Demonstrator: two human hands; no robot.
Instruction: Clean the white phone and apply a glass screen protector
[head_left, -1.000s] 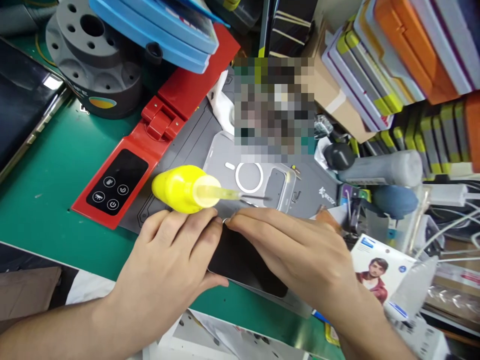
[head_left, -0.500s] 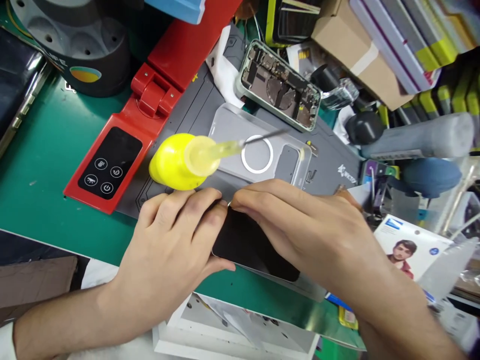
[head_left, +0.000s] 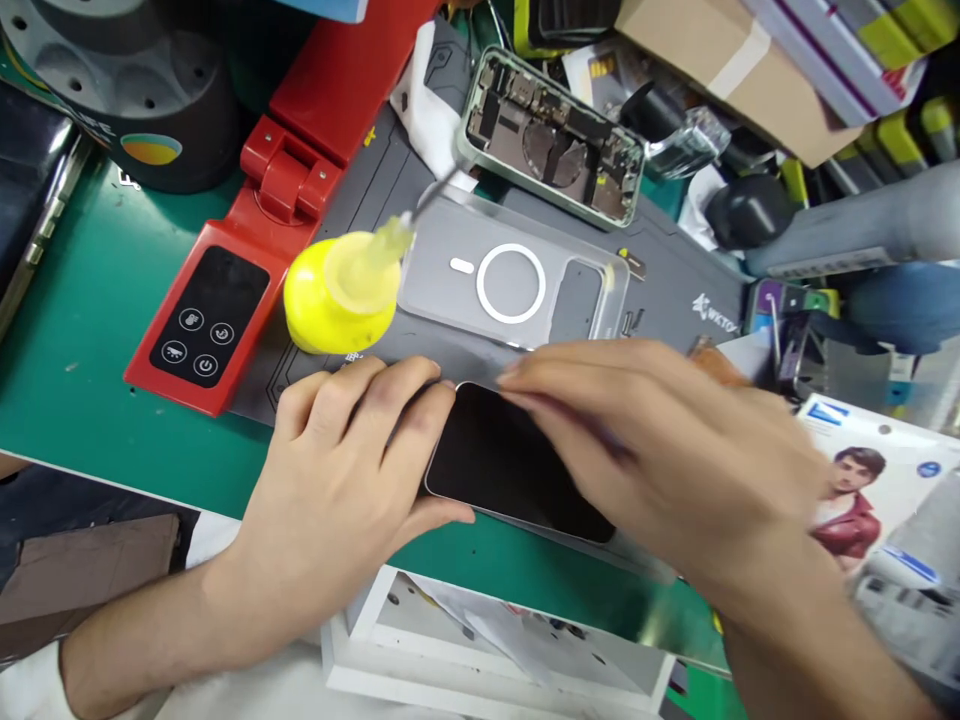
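A black phone [head_left: 502,465] lies screen up, half on the grey work mat [head_left: 675,290]. My left hand [head_left: 337,480] grips its left end, fingers on the far edge and thumb on the near edge. My right hand [head_left: 675,470] lies over the right part of the phone with its fingertips at the far edge; it is smeared by motion. Just beyond the hands a yellow squeeze bottle [head_left: 330,300] with a needle tip lies on its side. A clear phone case [head_left: 435,290] with a white ring rests beside it.
An opened phone body [head_left: 551,150] with bare parts lies at the back of the mat. A red hinged device [head_left: 210,320] with a black button panel sits left on the green mat [head_left: 90,370]. A white box [head_left: 495,650] lies near me, a printed package [head_left: 877,490] right, stacked boxes behind.
My right fingertips have slid right from the phone's far left corner, baring it. The yellow bottle's needle has swung from pointing right to pointing up and away. My view has tilted down.
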